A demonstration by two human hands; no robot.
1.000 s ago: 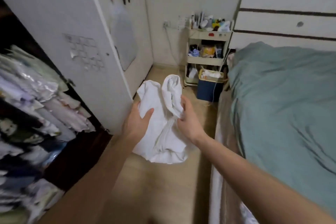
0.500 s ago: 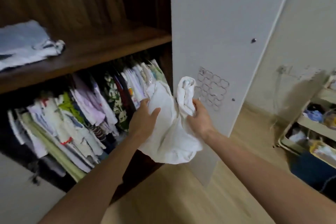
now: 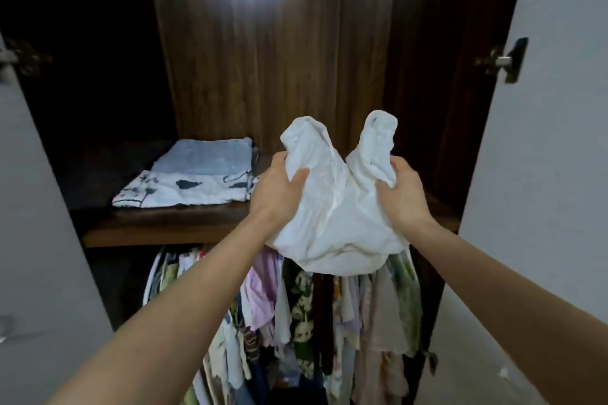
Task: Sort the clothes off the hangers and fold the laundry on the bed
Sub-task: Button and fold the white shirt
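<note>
Bunching in both hands, the white garment (image 3: 335, 207) is held up in front of the open wardrobe, level with the wooden shelf (image 3: 171, 223) and just above the row of hanging clothes (image 3: 296, 312). Two rumpled ends of it stick up between the hands while its bulk sags in a soft pouch underneath. The left hand (image 3: 276, 191) grips the garment's left side, thumb pressed across the front of the cloth and fingers curled out of sight behind it. The right hand (image 3: 403, 194) grips the right side the same way, fingers closed into the fabric below the taller upright end. Both bare forearms reach forward from the lower corners of the view. Behind the left hand, on the shelf, lies a folded white cloth with dark blotches (image 3: 184, 191), and touching it further back sits a folded pale blue piece (image 3: 207, 154). Below the shelf the hanging clothes are packed tight together, lilac, green-patterned, cream and dark pieces among them. The wardrobe's back panel is dark wood with a blurred patch of light high up. White doors stand open at either side, the right door (image 3: 559, 141) carrying a metal hinge (image 3: 503, 59) near its inner edge.
</note>
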